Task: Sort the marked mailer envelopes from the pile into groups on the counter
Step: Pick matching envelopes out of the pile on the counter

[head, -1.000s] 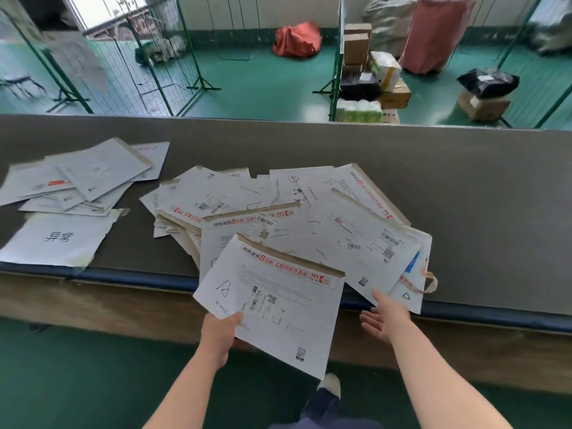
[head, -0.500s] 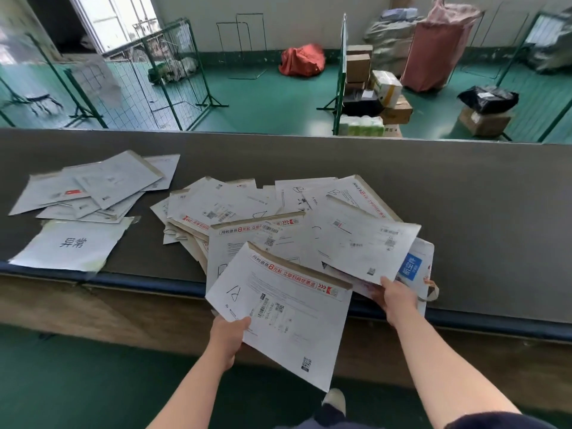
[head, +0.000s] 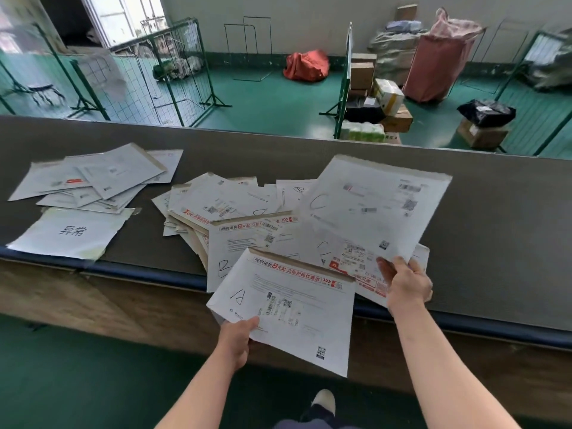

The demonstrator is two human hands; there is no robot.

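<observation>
My left hand grips the near corner of a white mailer marked "A", held off the counter's front edge. My right hand pinches the near edge of a larger white mailer marked "C", lifted and tilted above the pile. The pile of marked mailers lies fanned across the middle of the dark counter; one with a "B" lies just behind the "A" mailer. A separate group of mailers lies at the far left.
A white paper sign with black characters is taped at the counter's front left edge. Beyond the counter a green floor holds wire fence panels, cardboard boxes, a red sack and a black bag.
My right hand has taken hold of the "C" mailer and lifted it up and back off the pile. My left hand keeps holding the "A" mailer in about the same place.
</observation>
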